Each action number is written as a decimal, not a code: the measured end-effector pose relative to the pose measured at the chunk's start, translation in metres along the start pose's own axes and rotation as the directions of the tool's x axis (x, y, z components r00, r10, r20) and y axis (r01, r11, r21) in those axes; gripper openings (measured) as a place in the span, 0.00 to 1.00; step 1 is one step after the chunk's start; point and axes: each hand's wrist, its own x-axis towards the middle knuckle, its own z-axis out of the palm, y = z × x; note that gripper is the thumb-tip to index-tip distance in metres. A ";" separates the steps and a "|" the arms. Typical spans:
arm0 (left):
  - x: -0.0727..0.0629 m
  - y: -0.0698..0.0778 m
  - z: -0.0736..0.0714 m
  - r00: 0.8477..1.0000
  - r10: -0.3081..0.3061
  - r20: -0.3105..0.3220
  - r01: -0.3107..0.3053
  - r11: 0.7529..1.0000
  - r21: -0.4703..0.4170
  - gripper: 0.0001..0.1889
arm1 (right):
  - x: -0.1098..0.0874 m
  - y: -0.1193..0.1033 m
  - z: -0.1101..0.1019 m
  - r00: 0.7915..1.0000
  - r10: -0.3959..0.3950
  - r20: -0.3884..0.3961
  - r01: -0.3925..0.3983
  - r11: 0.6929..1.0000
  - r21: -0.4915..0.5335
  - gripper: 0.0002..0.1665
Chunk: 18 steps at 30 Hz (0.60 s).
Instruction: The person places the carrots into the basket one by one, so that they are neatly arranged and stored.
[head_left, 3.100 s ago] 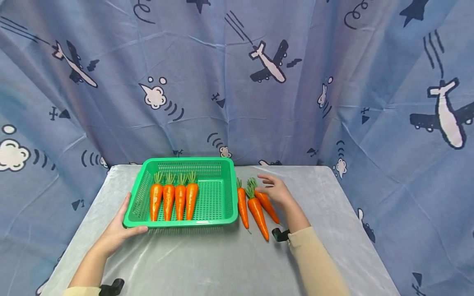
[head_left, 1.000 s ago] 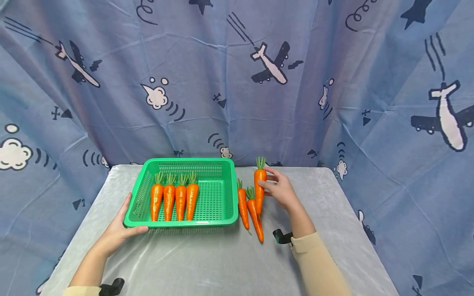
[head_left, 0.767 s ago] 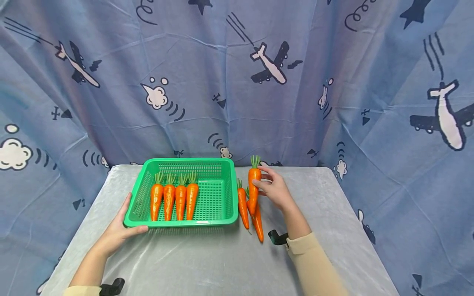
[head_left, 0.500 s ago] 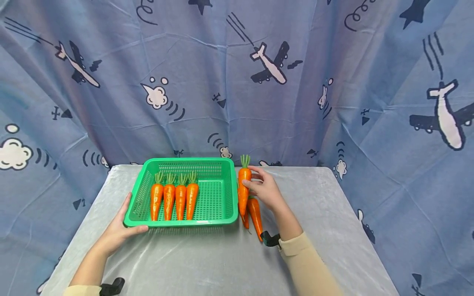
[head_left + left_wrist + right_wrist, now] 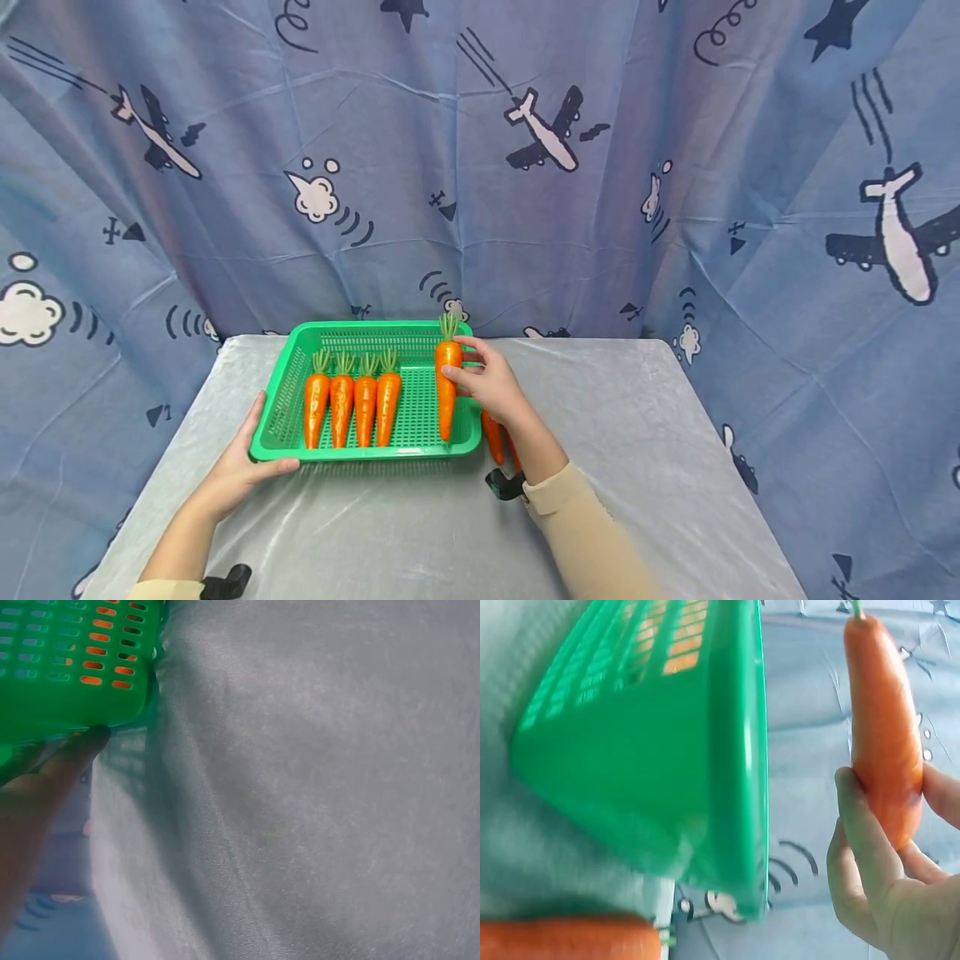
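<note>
My right hand (image 5: 491, 382) pinches an orange carrot (image 5: 447, 387) with green stems. It holds the carrot nearly upright in the head view, over the right part of a green basket (image 5: 352, 454). In the right wrist view, thumb and fingers (image 5: 866, 832) sit around the carrot's (image 5: 885, 720) thick body, beside the basket's outer wall. A row of several carrots (image 5: 341, 408) lies in the basket's left half, stems to the back. My left hand (image 5: 232, 467) holds the basket's front left corner, thumb along the front rim and fingers at the left side.
Outside the basket's right side, more carrots (image 5: 491, 437) lie on the grey cloth-covered table (image 5: 637, 417), partly hidden by my right hand and wrist. A blue curtain (image 5: 405, 208) printed with airplanes hangs behind the table.
My right hand took a carrot from the loose ones at right, lifted it and carried it left over the basket. My left hand stays at the basket's corner.
</note>
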 end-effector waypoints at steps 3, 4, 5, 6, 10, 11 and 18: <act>0.000 0.000 -0.001 1.000 0.002 -0.003 -0.002 1.000 0.006 0.65 | 0.005 -0.001 0.014 1.000 0.018 0.014 -0.018 1.000 0.015 0.34; 0.000 0.000 -0.001 1.000 0.002 -0.003 -0.002 1.000 0.007 0.65 | 0.006 -0.001 0.019 0.999 0.027 0.016 -0.028 1.000 0.014 0.34; -0.001 0.000 -0.001 1.000 0.003 -0.003 -0.003 1.000 0.008 0.65 | 0.008 -0.001 0.023 0.999 0.038 0.018 -0.039 0.999 0.013 0.35; -0.001 0.000 -0.001 1.000 0.003 -0.004 -0.003 1.000 0.010 0.65 | 0.009 0.000 0.028 0.999 0.050 0.019 -0.050 0.999 0.016 0.35; -0.001 0.000 -0.001 1.000 0.005 -0.005 -0.005 1.000 0.016 0.64 | 0.016 0.005 0.044 0.996 0.092 0.005 -0.092 0.996 -0.004 0.35; -0.001 0.000 -0.001 1.000 0.006 -0.004 -0.006 1.000 0.017 0.64 | 0.017 0.007 0.047 0.995 0.102 -0.002 -0.102 0.995 -0.011 0.35; -0.002 0.002 0.000 1.000 0.016 0.000 -0.016 1.000 0.017 0.64 | 0.028 0.013 0.064 0.990 0.133 -0.049 -0.134 0.991 -0.021 0.35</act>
